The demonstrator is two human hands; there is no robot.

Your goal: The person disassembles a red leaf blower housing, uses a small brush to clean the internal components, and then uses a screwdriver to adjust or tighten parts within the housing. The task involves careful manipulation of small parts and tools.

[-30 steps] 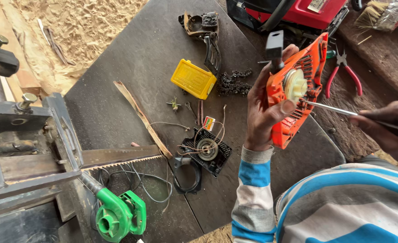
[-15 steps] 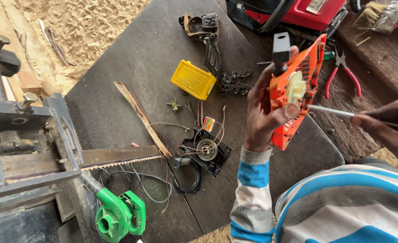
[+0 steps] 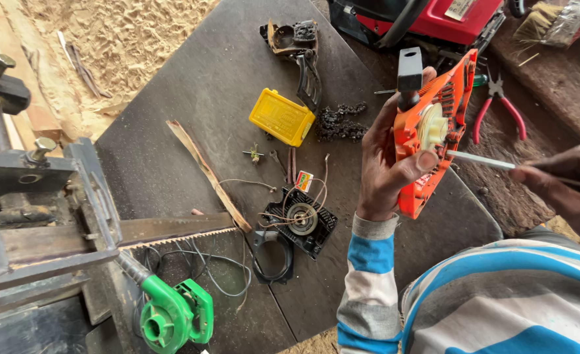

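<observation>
the orange starter cover (image 3: 434,131) is held upright above the 3 o'clock side of the bench (image 3: 191,78), off its surface. the left hand (image 3: 388,154) is closed around the cover's lower edge, thumb pressed on the face just below the white pulley (image 3: 432,124). compared with a second ago the cover stands more upright and the thumb has shifted closer to the pulley. the right hand (image 3: 562,177) is closed on a screwdriver (image 3: 483,160); its tip, formerly a little off the cover, now meets it at the pulley's 5 o'clock, so the tool appears engaged on the part.

outward: red-handled pliers (image 3: 497,105) lie at 2 o'clock of the cover, a red machine body (image 3: 447,19) at 12 o'clock. at 9 o'clock lie a saw chain (image 3: 339,121) and a yellow box (image 3: 281,117); at 7 o'clock a black recoil plate (image 3: 301,221) with loose wires. farther at 8 o'clock, a toothed saw blade (image 3: 172,233) and a green blower (image 3: 172,314).

edges: the bench corner drops away just beneath the cover at 5 o'clock. open room lies on the bare bench surface toward 10 o'clock; the 3 o'clock side is crowded by the right hand and pliers.
</observation>
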